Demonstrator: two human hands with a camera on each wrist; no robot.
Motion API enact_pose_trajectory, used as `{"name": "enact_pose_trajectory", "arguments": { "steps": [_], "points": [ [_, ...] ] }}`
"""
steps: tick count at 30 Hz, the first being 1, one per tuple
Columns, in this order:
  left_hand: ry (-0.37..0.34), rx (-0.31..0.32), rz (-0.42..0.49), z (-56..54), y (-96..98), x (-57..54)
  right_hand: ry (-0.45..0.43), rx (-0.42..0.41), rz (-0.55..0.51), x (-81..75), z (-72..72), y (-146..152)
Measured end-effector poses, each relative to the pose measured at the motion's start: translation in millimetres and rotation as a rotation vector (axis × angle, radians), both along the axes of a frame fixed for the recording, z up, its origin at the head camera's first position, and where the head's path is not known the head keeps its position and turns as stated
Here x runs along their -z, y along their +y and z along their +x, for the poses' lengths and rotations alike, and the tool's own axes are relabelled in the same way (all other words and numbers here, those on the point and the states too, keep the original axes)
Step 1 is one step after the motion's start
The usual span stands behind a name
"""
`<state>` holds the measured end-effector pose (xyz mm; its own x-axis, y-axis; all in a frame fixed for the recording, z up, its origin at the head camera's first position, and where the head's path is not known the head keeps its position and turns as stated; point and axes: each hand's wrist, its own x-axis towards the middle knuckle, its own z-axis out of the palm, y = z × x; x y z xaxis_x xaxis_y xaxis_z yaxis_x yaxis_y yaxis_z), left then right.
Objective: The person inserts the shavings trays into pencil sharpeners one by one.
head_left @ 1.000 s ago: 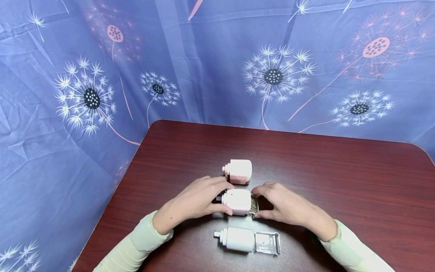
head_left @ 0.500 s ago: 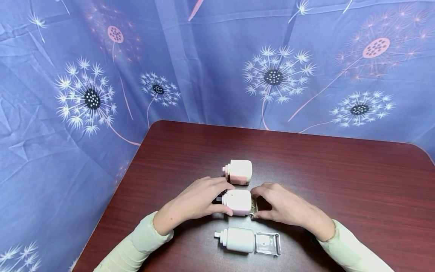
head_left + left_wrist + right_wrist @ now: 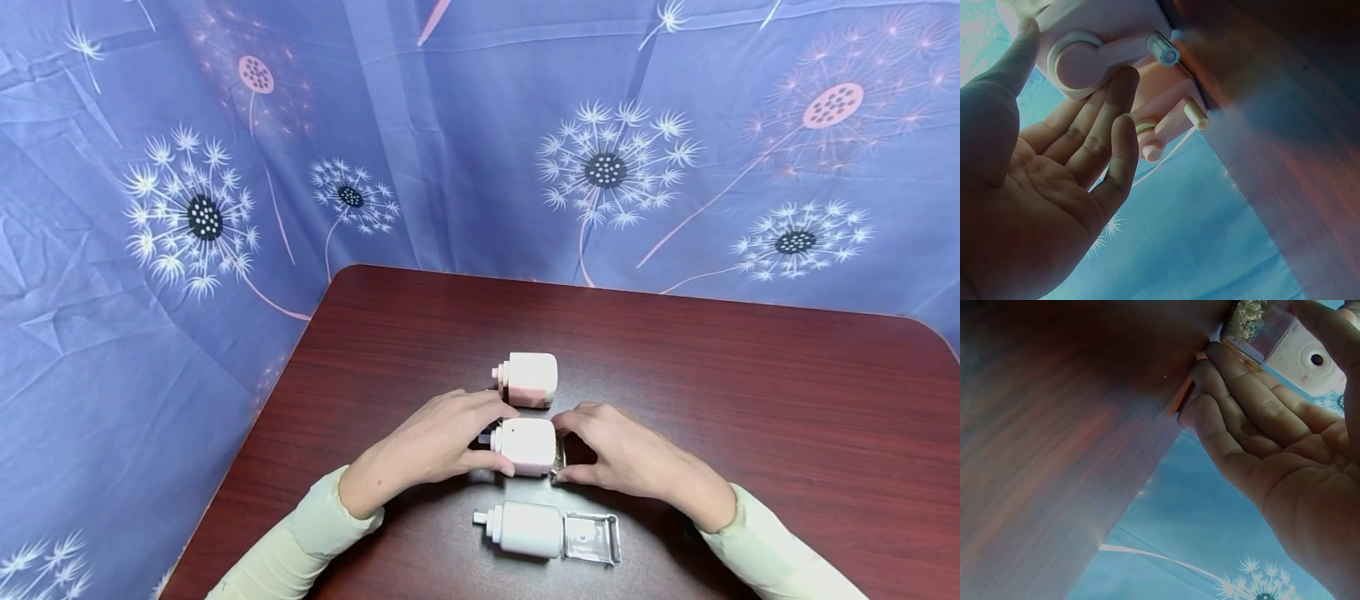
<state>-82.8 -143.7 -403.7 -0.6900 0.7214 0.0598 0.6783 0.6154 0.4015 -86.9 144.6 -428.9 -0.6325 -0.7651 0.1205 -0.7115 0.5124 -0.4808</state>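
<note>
A pale pink hand-crank pencil sharpener lies in the middle of the row, its crank toward the left. My left hand grips it, thumb on the near side and fingers on the far side. At its right end, a clear shavings drawer sticks out slightly. My right hand pinches that drawer between thumb and fingers. Shavings show inside it in the right wrist view, below the sharpener's round pencil hole. The left wrist view shows the sharpener's crank beside my fingers.
On the dark red table, a white-and-pink sharpener lies just beyond the hands. A pale mint sharpener lies nearer, its clear drawer pulled out. Blue dandelion-print cloth hangs behind the table.
The clear drawer has slid left, farther into the pink sharpener, with my right hand moving slightly left along with it. My left hand stays in place.
</note>
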Motion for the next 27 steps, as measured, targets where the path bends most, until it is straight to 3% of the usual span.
{"name": "enact_pose_trajectory", "arguments": {
  "steps": [27],
  "points": [
    [-0.019, 0.003, 0.007, -2.5, 0.5, 1.6, 0.006, 0.024, 0.039, -0.2, -0.9, -12.3]
  ]
}}
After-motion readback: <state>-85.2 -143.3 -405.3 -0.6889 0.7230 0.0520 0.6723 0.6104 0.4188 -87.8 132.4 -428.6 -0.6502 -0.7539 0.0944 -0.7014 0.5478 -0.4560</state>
